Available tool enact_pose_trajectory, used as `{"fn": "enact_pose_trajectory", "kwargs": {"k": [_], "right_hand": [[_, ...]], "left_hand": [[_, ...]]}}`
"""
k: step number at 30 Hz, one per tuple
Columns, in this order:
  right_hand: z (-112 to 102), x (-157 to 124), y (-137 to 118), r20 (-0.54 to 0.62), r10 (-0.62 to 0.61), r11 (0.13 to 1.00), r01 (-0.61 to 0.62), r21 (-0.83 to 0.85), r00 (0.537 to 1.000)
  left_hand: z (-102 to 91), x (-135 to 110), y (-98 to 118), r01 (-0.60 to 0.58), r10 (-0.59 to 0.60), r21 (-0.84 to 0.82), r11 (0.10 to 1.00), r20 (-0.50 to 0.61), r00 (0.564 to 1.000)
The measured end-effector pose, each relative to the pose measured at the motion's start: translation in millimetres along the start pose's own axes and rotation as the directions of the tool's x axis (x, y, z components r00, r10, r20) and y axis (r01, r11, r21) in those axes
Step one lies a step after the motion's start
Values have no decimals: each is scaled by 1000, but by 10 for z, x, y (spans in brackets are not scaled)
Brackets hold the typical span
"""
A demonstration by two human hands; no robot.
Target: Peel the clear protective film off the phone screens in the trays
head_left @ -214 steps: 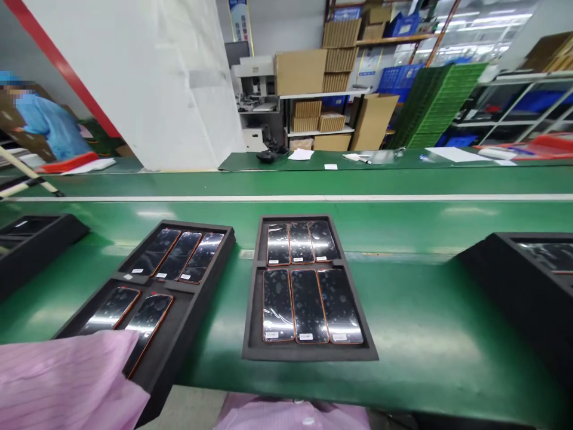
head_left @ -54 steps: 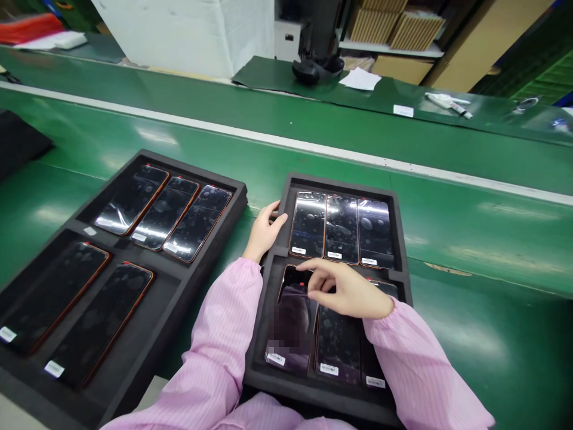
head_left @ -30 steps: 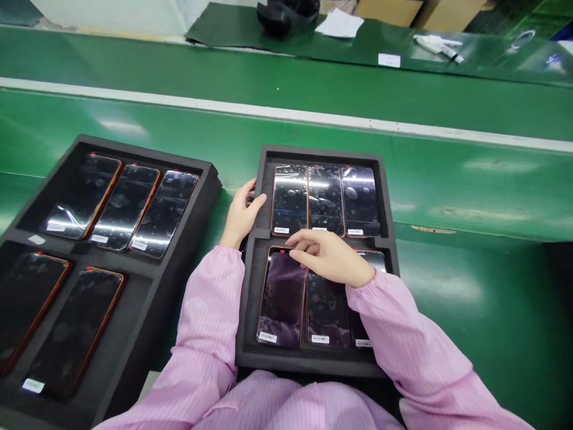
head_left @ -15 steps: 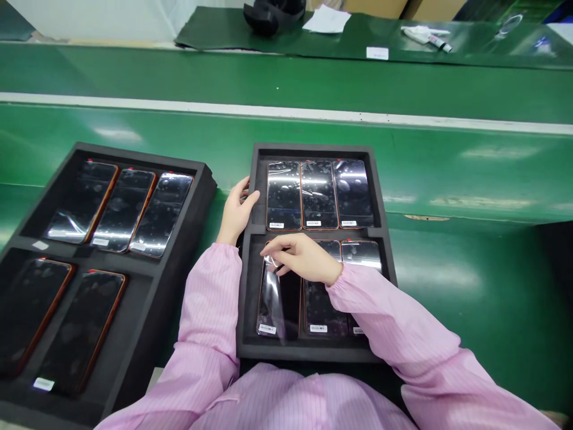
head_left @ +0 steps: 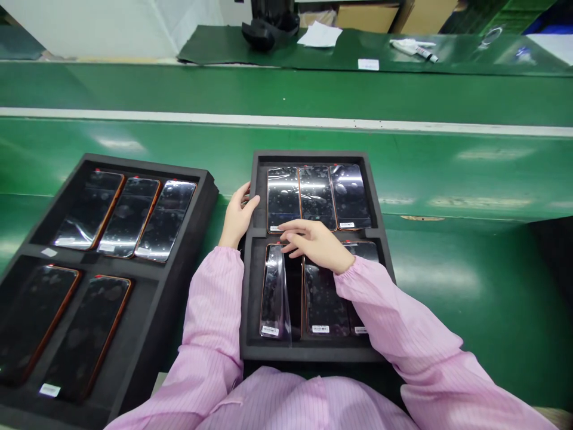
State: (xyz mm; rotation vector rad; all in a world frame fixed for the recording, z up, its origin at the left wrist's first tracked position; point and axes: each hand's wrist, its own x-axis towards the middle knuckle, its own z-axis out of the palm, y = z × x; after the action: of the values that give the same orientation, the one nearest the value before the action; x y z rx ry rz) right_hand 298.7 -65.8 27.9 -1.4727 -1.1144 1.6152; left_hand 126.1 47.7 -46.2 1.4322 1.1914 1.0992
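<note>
On the left wall of the black foam tray [head_left: 253, 286] in front of me, my left hand [head_left: 237, 215] rests with its thumb toward the rim and fingers curled at the outer side. Above the tray's lower-left pocket, my right hand [head_left: 316, 242] has its thumb and fingers drawn together at the upper edge of a clear film [head_left: 283, 298]. That film stands partly raised along the right side of the lower-left phone [head_left: 294, 298]; its left part lies on the screen. Fingers hide the exact grip. Other phones [head_left: 317, 191] with white labels lie screen up; my right forearm covers part of the lower-right one.
A second black foam tray [head_left: 143, 340] with several orange-edged phones [head_left: 92, 334] stands at the left. Beyond a white strip [head_left: 179, 117] on the green surface, a dark mat [head_left: 331, 57] bears paper [head_left: 320, 34], a marker [head_left: 426, 54] and a black object [head_left: 259, 36].
My right hand has shifted right, and the raised fold of film has moved slightly right with it. My left hand stays at the tray's side. The whole view has tilted up a little.
</note>
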Motion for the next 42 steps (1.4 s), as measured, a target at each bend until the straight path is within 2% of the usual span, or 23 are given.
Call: {"fn": "enact_pose_trajectory", "kwargs": {"k": [2, 4, 5, 8, 10, 13, 17, 21, 26, 31, 34, 42], "right_hand": [[-111, -15, -13, -46, -64, 992, 59, -111, 997], [-246, -68, -24, -53, -122, 945, 99, -311, 991], [-319, -107, -28, -46, -146, 893, 112, -436, 988], [-540, -246, -14, -32, -198, 661, 109, -742, 980], [-664, -319, 35, -31, -227, 547, 101, -831, 974], [-771, -361, 162, 37, -244, 490, 156, -858, 969], [-776, -331, 331, 136, -313, 492, 283, -823, 940], [-731, -282, 408, 185, -387, 454, 361, -815, 903], [-720, -237, 407, 193, -464, 482, 429, -764, 864], [-762, -264, 332, 282, -524, 490, 555, -673, 804], [-839, -295, 287, 288, -483, 548, 542, -637, 827], [-960, -273, 263, 186, -345, 728, 387, -565, 920]], "left_hand": [[2, -2, 6, 8, -8, -8, 1000, 5, 1000], [4, -6, 17, 15, -15, -18, 1000, 7, 1000], [5, -8, 23, 16, -16, -19, 1000, 6, 1000], [6, -13, 30, 14, -14, -8, 1000, 2, 1000], [5, -14, 24, 9, -9, -6, 1000, 5, 1000], [1, -18, 10, 1, -1, -4, 1000, 7, 1000], [2, -22, -2, 9, -9, 0, 1000, 4, 1000], [14, -12, -26, 2, -2, 16, 1000, -18, 1000], [11, 11, -74, -14, 16, 30, 999, -41, 999], [-5, 15, -78, -22, 23, 28, 999, -31, 999], [-8, 15, -69, -33, 33, 18, 999, -15, 999], [-15, 18, -71, -29, 30, 12, 999, -13, 999]]}}
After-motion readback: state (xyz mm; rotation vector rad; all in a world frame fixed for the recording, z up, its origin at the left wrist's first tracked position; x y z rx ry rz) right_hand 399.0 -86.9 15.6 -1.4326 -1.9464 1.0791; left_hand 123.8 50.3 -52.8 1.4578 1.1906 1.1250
